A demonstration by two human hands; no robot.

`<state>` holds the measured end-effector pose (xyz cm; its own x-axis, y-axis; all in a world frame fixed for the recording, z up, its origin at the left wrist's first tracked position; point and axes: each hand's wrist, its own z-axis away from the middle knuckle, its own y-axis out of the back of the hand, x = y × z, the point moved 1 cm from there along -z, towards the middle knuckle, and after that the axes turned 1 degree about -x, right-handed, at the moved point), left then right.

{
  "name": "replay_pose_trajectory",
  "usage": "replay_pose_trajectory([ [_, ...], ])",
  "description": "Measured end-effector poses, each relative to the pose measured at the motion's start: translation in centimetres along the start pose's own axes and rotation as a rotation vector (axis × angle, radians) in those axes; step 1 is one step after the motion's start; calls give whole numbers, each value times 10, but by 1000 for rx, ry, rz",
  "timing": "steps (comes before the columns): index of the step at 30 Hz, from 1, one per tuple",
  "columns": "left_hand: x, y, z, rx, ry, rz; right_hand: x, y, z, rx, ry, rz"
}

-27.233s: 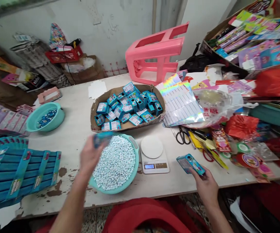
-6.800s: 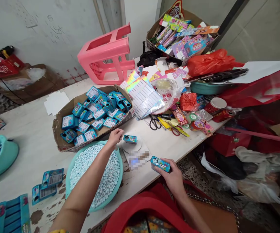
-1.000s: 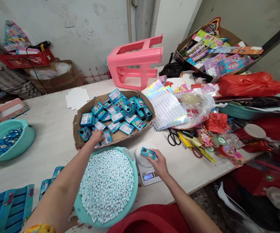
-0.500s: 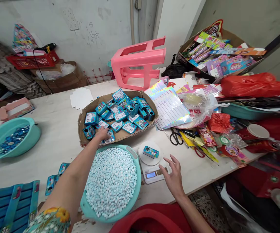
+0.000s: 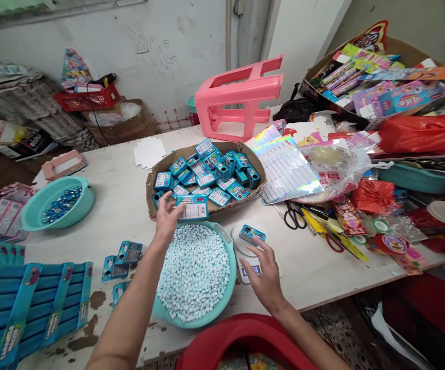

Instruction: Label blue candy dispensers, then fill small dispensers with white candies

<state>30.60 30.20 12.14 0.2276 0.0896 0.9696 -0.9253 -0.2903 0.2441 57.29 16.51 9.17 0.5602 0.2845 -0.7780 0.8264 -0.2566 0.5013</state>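
My left hand (image 5: 167, 215) grips a small blue candy box (image 5: 192, 207) at its left end, raised over the near edge of a cardboard tray (image 5: 153, 174) full of similar boxes. My right hand (image 5: 264, 272) has its fingers apart above a white kitchen scale (image 5: 277, 257). Another blue candy box (image 5: 252, 234) with a round hole lies on the scale's plate, close beyond the fingertips; whether they touch is unclear. Between my forearms sits a turquoise basin (image 5: 230, 277) filled with pale blue and white candies (image 5: 195, 272).
Several blue boxes (image 5: 128, 253) lie left of the basin, near stacked blue display cartons (image 5: 49, 308). A second turquoise basin (image 5: 84, 203) holds shiny blue pieces. Behind the tray lies a pink stool (image 5: 241, 97). Scissors (image 5: 295, 217) and packaging clutter the right side.
My left hand has lifted a box out of the cardboard tray. My right hand has come nearer the box on the scale. The view has swung left.
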Motion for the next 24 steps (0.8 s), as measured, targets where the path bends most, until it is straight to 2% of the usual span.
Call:
replay_pose_trajectory([
  [2, 4, -6, 34, -37, 314, 400, -14, -8, -2, -27, 54, -53],
  [3, 5, -9, 51, -61, 439, 531, -19, -11, -3, -35, 68, -81],
  [4, 6, -12, 68, -84, 513, 589, -23, -12, -3, -36, 71, -111],
  [5, 8, -14, 84, -101, 531, 585, -27, -12, -4, -34, 66, -137],
  [6, 10, -16, 99, -125, 495, 531, -30, -10, -4, -37, 56, -156],
  [8, 18, -19, 127, -214, 332, 331, -35, -4, -3, -112, 17, -174],
  [10, 24, -21, 150, -392, 162, 128, -39, 4, 0, -318, -63, -204],
  [12, 20, -19, 163, -552, 76, 6, -41, 10, 6, -548, -212, -270],
  [13, 13, -15, 163, -552, 61, -46, -40, 13, 11, -612, -304, -307],
  [14, 2, -9, 160, -487, 51, -117, -39, 15, 15, -631, -396, -344],
  [17, -45, 17, 137, -104, 1, -476, -29, 20, 28, -551, -611, -473],
  [18, -60, 24, 129, -46, -13, -599, -25, 20, 31, -517, -654, -522],
  [19, -74, 27, 122, -12, -17, -703, -22, 20, 33, -496, -684, -564],
  [21, -93, 25, 111, -25, 7, -825, -17, 17, 35, -465, -710, -602],
  [24, -100, 7, 105, -50, 124, -822, -15, 6, 29, -416, -682, -577],
])
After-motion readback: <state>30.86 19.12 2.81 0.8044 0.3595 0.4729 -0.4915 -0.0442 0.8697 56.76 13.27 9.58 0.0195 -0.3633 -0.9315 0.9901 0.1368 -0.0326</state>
